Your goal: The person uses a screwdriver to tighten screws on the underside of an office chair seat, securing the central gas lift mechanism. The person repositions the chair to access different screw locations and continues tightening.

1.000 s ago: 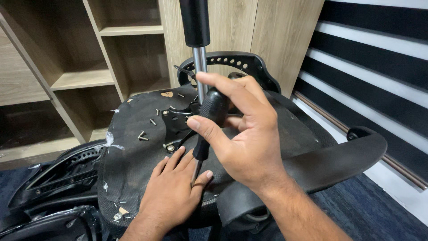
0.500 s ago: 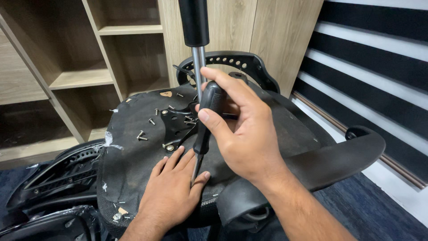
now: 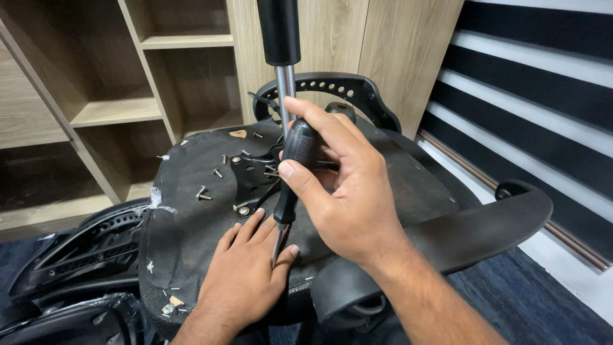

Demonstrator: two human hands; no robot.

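An upturned office chair seat (image 3: 191,223) with black fabric underside fills the middle of the view. My right hand (image 3: 345,198) grips the black handle of a screwdriver (image 3: 292,167), its shaft pointing down at the seat's near edge. My left hand (image 3: 246,275) lies flat on the fabric, thumb and forefinger on either side of the screwdriver tip. A black metal bracket (image 3: 252,176) with screws sits beyond the hands, and the gas lift column (image 3: 281,57) rises from it.
Several loose screws (image 3: 203,193) lie on the seat left of the bracket. A black armrest (image 3: 485,223) curves at the right, the perforated backrest frame (image 3: 338,86) behind. Wooden shelves (image 3: 115,112) stand at the left, a striped wall at the right, blue carpet below.
My right hand has turned a little on the screwdriver handle and shifted slightly left. My left hand stays flat around the tip.
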